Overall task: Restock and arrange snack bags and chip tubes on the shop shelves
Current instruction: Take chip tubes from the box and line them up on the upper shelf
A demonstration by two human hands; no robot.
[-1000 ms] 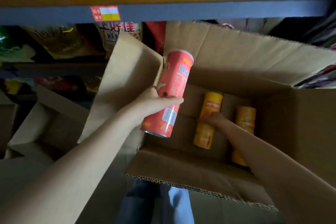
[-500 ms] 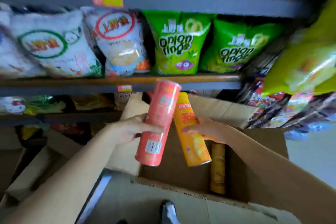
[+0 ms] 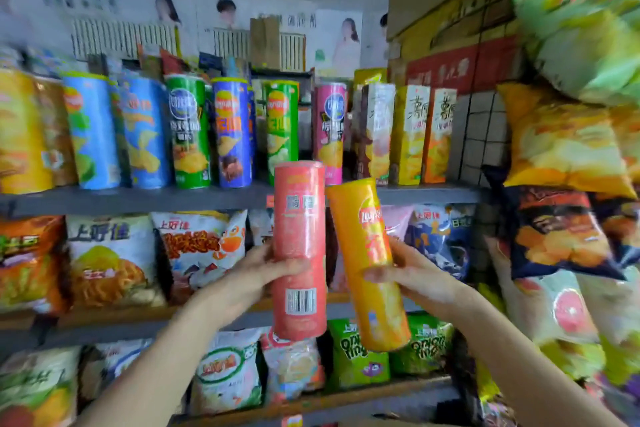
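left hand (image 3: 254,279) clamped on red tube (image 3: 300,250) | right hand (image 3: 417,279) clamped on orange tube (image 3: 369,263) | both mid-frame, before snack shelves (image 3: 207,199)

A shop: shelves (image 3: 207,199) crammed with chip tubes (image 3: 232,132) (upright) and snack bags (image 3: 114,260).

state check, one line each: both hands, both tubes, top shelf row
left hand: grips red chip tube
right hand: grips orange chip tube
red chip tube: held upright, off shelf
orange chip tube: held, tilted, off shelf
top-shelf tubes: standing upright in a row
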